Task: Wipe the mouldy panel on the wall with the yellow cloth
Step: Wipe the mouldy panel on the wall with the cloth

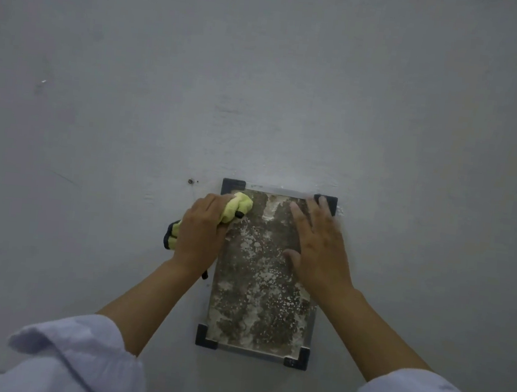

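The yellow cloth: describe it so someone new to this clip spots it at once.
On the grey wall hangs a mould-speckled panel with dark corner brackets. At its upper left corner, the left hand presses a bunched yellow cloth. It is the only bright-coloured thing here, with dark edging.

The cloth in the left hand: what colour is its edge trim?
Black trim on a yellow cloth, clearest in the head view, below the left hand.
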